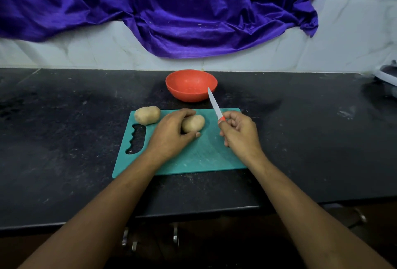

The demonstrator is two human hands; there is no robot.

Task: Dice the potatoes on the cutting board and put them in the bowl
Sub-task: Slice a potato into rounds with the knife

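Two items to dice: far potato (147, 115) at the back left corner of the board (199, 157), untouched; near potato (194, 123) mid-board, lying on its side; both whole, skins on.
Head view, left hand (171, 131): fingers curled over the near potato, thumb at its near side, holding it down.
Head view, right hand (240, 133): closed round the handle of the knife (214, 103); blade raised, tip pointing away towards the bowl, clear of the potato.
Bowl (189, 95): red, nothing in it, on the counter (64, 129) just behind the board.
Step in hand: first cut not yet made; dicing is judged to be at its very start.
Next move: calls for the blade brought across the near potato's exposed right end, fingertips tucked back, then a firm press down.
Risk: a round, uncut potato may roll under the blade.
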